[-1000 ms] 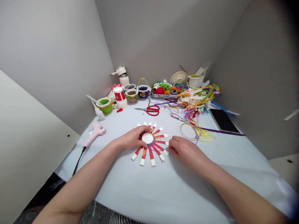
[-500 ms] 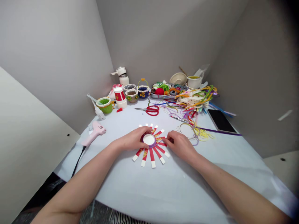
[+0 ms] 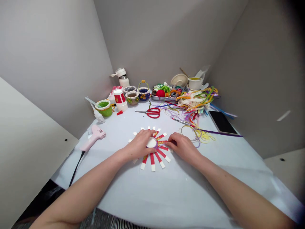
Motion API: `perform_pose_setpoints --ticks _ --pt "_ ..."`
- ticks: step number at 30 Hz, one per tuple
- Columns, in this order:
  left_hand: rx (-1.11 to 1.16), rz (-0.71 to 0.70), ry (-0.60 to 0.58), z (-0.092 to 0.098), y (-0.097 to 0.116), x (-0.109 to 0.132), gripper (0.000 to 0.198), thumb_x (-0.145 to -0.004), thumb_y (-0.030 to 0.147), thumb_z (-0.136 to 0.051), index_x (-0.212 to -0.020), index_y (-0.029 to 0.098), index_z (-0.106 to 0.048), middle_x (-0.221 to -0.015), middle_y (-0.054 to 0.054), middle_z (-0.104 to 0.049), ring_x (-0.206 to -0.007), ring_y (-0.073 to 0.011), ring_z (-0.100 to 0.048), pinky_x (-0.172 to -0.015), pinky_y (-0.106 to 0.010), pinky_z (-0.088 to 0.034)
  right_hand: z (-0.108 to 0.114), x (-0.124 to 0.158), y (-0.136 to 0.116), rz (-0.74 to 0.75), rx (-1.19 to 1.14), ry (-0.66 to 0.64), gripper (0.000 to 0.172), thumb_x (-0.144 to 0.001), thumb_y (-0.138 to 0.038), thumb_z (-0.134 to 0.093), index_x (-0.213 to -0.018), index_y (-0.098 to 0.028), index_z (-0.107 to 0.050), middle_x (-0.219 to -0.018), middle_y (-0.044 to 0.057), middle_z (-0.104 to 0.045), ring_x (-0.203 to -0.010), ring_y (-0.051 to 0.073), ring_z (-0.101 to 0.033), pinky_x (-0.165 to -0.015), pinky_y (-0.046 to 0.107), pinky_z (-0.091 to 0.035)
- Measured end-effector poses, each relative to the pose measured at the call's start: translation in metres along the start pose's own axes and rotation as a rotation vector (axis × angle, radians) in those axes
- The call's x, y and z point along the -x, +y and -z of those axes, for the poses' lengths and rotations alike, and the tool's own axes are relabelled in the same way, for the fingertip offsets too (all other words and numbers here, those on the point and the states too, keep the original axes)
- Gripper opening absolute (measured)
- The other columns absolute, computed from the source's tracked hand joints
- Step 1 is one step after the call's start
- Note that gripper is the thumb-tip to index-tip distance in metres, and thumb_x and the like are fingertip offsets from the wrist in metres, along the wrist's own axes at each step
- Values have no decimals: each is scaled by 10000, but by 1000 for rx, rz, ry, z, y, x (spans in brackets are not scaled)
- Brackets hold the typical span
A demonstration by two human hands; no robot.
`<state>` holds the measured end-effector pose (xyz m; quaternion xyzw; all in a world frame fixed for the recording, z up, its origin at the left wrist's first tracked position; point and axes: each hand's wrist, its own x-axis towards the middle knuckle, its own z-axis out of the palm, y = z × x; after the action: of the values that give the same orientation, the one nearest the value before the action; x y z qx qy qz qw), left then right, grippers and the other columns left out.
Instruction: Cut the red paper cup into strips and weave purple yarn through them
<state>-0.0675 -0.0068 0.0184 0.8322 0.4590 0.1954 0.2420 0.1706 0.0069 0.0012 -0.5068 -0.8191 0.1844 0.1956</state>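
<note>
Your left hand (image 3: 139, 145) presses flat and open on the cut paper cup (image 3: 152, 146) at the table's (image 3: 166, 197) middle, your right hand (image 3: 182, 147) pinches one strip; the strips look light and flimsy, so hold near the stiffer round base.

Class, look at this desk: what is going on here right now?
A person works at a craft table. Both hands rest on a flattened paper cup whose red-and-white strips fan out like a sunburst. The left hand presses its left side; the right hand touches strips on the right. Red scissors, a pink glue gun and decorated cups sit beyond.
</note>
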Motion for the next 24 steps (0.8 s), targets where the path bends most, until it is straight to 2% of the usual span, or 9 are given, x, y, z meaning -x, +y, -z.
perform_pose_setpoints --ticks 3,6,10,15,17,20,24 --pt "22 -20 -48 9 -5 0 709 -771 264 -789 -1398 204 -464 -1433 -129 -527 -1304 -325 -488 -1098 -476 -409 8 2 2 94 -68 -18 84 -912 -208 -615 -841 -200 -658 -877 36 -642 -806 173 -608 -732 275 -433" --pt "34 -21 -116 15 -13 -1 732 -755 253 -811 -1408 222 -481 -1438 -117 -536 -1312 -323 -497 -1105 -465 -406 17 6 0 217 -108 -51 119 -915 -153 -577 -869 -203 -675 -912 42 -641 -825 164 -613 -745 267 -443" --pt "81 -31 -173 17 -23 -4 745 -737 279 -842 -1397 222 -504 -1425 -106 -552 -1313 -312 -504 -1104 -434 -408 29 16 -10 357 -143 -194 171 -936 -143 -526 -883 -198 -678 -908 43 -637 -812 153 -606 -733 252 -443" --pt "127 -11 -190 20 -24 -5 706 -740 302 -836 -1374 244 -532 -1459 -95 -528 -1328 -324 -493 -1107 -457 -397 37 29 -24 368 -110 -436 199 -896 -80 -508 -805 -194 -643 -886 29 -624 -786 143 -587 -700 237 -423" --pt "132 -15 -187 21 -23 -4 676 -750 303 -825 -1362 246 -542 -1463 -92 -526 -1332 -325 -491 -1107 -466 -394 37 33 -27 354 -76 -489 214 -875 -59 -507 -757 -198 -621 -860 19 -613 -748 137 -572 -671 235 -404" --pt "147 -18 -183 21 -24 -4 663 -748 301 -828 -1349 248 -553 -1459 -90 -529 -1333 -321 -490 -1105 -466 -397 34 34 -25 303 30 -463 227 -847 -46 -514 -696 -199 -588 -802 15 -590 -682 136 -541 -614 247 -359" --pt "175 -36 -172 18 -26 -4 677 -724 268 -846 -1340 261 -564 -1430 -92 -553 -1326 -313 -499 -1101 -458 -399 28 27 -18 152 189 -259 218 -864 -81 -523 -694 -192 -603 -782 42 -587 -707 169 -551 -604 277 -329"
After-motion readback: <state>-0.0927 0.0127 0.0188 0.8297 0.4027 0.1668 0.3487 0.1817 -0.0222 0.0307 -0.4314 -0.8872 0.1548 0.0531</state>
